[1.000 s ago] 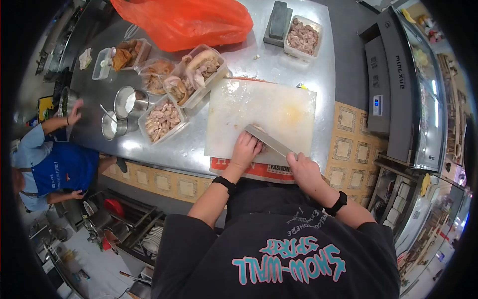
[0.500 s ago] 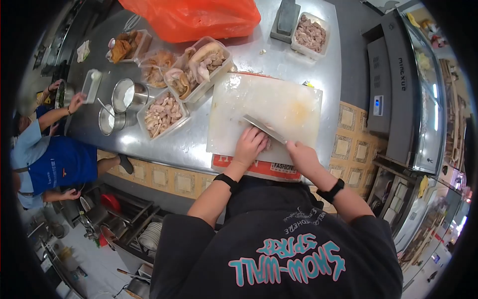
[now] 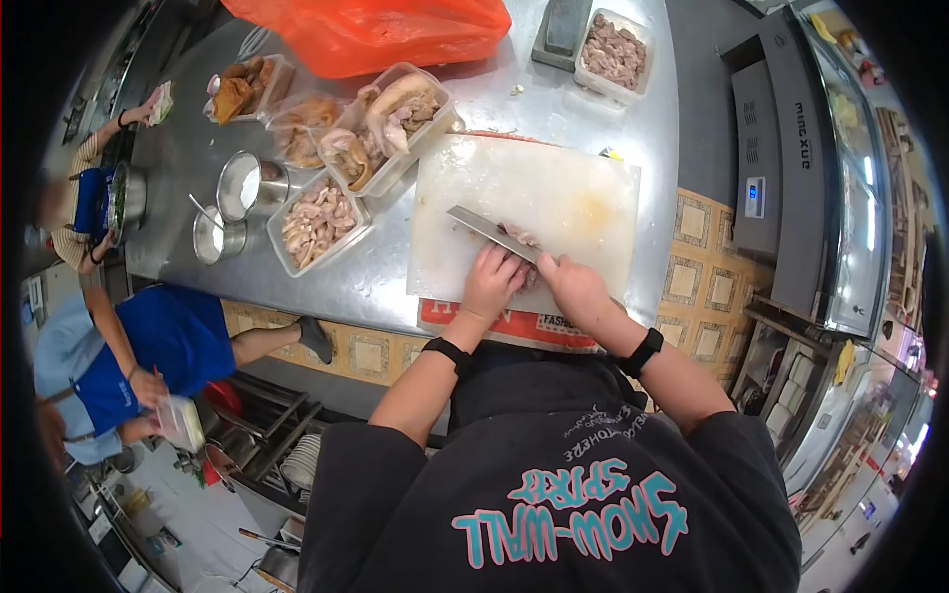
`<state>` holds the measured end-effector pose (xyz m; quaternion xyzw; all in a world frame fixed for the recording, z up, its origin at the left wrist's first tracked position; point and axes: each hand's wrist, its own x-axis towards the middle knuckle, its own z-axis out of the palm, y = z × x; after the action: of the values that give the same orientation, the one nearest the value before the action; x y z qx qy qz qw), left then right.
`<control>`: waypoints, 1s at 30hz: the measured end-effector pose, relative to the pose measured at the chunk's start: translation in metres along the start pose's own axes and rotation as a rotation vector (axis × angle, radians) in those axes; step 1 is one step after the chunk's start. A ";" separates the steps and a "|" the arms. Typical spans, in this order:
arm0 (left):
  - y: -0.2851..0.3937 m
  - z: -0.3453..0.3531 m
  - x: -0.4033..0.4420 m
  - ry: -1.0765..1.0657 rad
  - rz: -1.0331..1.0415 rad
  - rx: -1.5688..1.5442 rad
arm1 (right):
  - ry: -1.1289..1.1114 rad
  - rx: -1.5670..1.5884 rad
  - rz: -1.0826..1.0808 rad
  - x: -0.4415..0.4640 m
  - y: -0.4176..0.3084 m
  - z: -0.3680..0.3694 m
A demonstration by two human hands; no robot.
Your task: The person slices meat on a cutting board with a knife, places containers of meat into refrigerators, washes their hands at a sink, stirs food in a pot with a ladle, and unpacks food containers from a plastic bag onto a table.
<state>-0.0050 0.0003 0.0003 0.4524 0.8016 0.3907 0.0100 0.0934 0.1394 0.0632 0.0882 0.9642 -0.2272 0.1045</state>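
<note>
A white cutting board lies in front of me. My right hand is closed round the handle of a kitchen knife with a broad blade, which lies slantwise over the board. Curled fingers of my left hand press on meat close to the blade's near side; most of that meat is hidden under them. Cut meat lies along the blade's far side. Under the board's near edge shows a red printed cloth or mat.
Left of the board stand a tub of pale meat pieces, a tub of larger meat and metal pots. A red plastic bag lies behind. Far right holds a tub of chopped meat. Two co-workers are at the left.
The knife has shifted left and slightly nearer me, with cut meat now showing beyond it. A co-worker in a blue apron has taken the long container off the table; another's hand grasps the crumpled item.
</note>
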 end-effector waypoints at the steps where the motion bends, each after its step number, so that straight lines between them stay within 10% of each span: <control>1: -0.001 0.001 -0.001 0.006 0.008 0.010 | 0.014 0.013 -0.020 -0.004 0.005 0.000; 30: 0.002 -0.004 -0.001 -0.013 0.019 0.023 | -0.191 -0.018 0.069 -0.050 0.035 -0.032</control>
<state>-0.0044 -0.0019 0.0045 0.4629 0.8015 0.3785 0.0064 0.1445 0.1791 0.0885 0.0986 0.9483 -0.2222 0.2043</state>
